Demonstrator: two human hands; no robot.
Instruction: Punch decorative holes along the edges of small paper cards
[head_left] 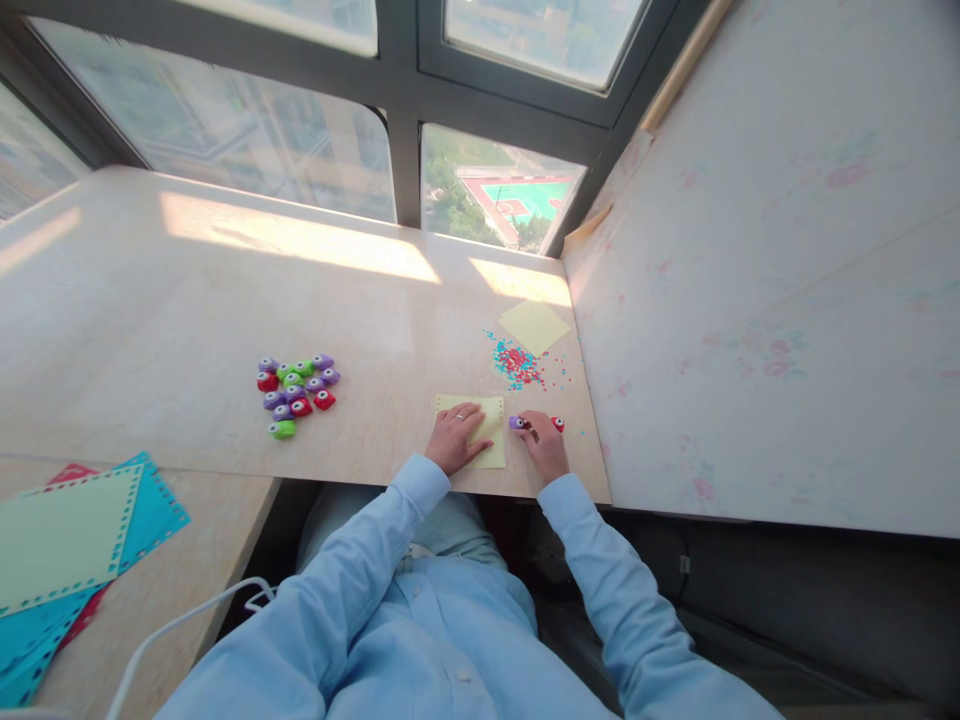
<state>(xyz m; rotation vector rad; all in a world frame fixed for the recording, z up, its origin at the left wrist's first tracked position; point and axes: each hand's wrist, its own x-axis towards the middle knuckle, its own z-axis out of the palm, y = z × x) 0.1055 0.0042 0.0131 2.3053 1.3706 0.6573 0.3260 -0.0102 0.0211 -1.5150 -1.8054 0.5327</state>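
Observation:
A pale yellow sheet of paper [491,455] lies near the front edge of the sill, with small punched holes along its edges. My left hand [454,440] rests on it, fingers stretched out and a ring on one finger. Just right of the sheet, my right hand [546,445] has its fingers closed on a small purple craft punch [516,423], whose right part the fingers cover. Beyond that hand, a red craft punch [558,424] shows in part. Whether the purple punch touches the paper I cannot tell.
Red and blue confetti [517,365] lies scattered behind my hands, beside another yellow sheet [536,325]. Several purple, green and red punches [294,388] are grouped to the left. Larger punched sheets [75,540] overlap at lower left, near a white cable [161,630]. A wall [750,350] bounds the right.

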